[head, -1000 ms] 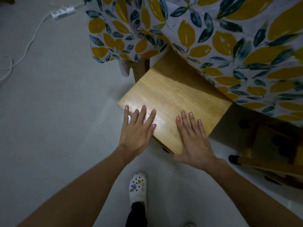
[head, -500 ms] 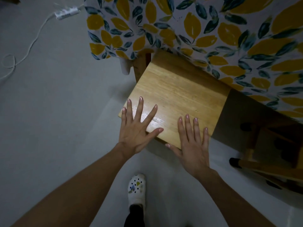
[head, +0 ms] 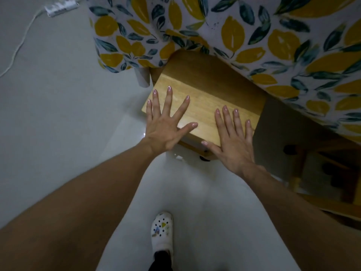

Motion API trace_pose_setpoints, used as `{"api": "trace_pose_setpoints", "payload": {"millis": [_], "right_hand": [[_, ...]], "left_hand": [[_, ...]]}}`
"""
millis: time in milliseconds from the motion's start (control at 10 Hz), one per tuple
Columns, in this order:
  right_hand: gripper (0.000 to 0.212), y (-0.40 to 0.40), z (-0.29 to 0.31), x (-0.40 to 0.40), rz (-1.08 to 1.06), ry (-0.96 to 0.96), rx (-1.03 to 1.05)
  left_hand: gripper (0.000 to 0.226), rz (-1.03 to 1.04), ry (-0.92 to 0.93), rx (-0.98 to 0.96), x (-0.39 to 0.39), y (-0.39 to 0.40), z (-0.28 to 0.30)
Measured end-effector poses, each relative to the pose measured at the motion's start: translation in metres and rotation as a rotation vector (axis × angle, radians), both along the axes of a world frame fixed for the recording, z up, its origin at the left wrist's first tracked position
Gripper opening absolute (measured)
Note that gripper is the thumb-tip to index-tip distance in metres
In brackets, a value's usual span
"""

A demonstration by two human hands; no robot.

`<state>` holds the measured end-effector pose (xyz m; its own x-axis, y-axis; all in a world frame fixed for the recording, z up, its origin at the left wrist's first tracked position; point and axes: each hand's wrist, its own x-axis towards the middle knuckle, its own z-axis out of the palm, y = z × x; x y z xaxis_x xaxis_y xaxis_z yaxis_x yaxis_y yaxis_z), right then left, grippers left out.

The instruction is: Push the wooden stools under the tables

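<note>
Wooden stool under flat hands.

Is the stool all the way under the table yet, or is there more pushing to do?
Partly. The far part of the wooden stool already sits in shadow beneath the leaf-print tablecloth. Right now the left hand and right hand lie flat and open on the near part of the seat. That near part pokes out over the floor, so more pushing is left.

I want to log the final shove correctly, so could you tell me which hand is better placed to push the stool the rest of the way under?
Probably the right hand: it straddles the stool's near edge, while the left hand rests over its left corner.
</note>
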<state>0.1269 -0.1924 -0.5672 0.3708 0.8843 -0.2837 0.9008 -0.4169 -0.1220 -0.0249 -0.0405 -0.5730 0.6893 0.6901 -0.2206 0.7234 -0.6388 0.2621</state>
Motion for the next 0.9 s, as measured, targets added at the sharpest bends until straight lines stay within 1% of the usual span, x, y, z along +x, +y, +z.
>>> {"api": "trace_pose_setpoints", "payload": {"millis": [100, 200, 300, 400, 500, 600, 700, 800, 900], "right_hand": [[0.088, 0.002, -0.001, 0.003, -0.005, -0.014, 0.0], [0.088, 0.004, 0.0, 0.012, 0.011, 0.011, -0.016], [0.088, 0.005, 0.001, 0.016, 0.028, 0.023, -0.014], [0.088, 0.006, 0.004, 0.016, 0.013, 0.066, -0.044], [0.087, 0.011, 0.015, 0.019, 0.011, 0.1, -0.129], [0.087, 0.012, 0.037, 0.015, -0.019, 0.151, -0.156], [0.088, -0.006, 0.064, 0.001, -0.133, 0.179, -0.026], [0.091, -0.038, 0.102, -0.003, -0.273, 0.212, 0.052], [0.09, -0.079, 0.148, 0.009, -0.351, 0.145, 0.132]], "left_hand": [[0.075, -0.011, 0.015, -0.004, 0.004, 0.003, 0.0], [0.076, -0.007, 0.016, -0.007, 0.008, 0.001, 0.001], [0.076, -0.002, -0.017, -0.017, 0.011, 0.003, -0.001], [0.079, -0.014, 0.031, -0.05, 0.012, 0.004, 0.0], [0.084, -0.06, 0.144, -0.121, 0.014, 0.011, 0.01], [0.081, -0.09, 0.184, -0.146, 0.011, 0.014, 0.03], [0.072, -0.089, 0.12, -0.083, 0.004, -0.008, 0.052], [0.069, -0.063, 0.101, -0.107, 0.009, -0.043, 0.082], [0.066, -0.112, 0.064, -0.09, 0.028, -0.082, 0.124]]}}
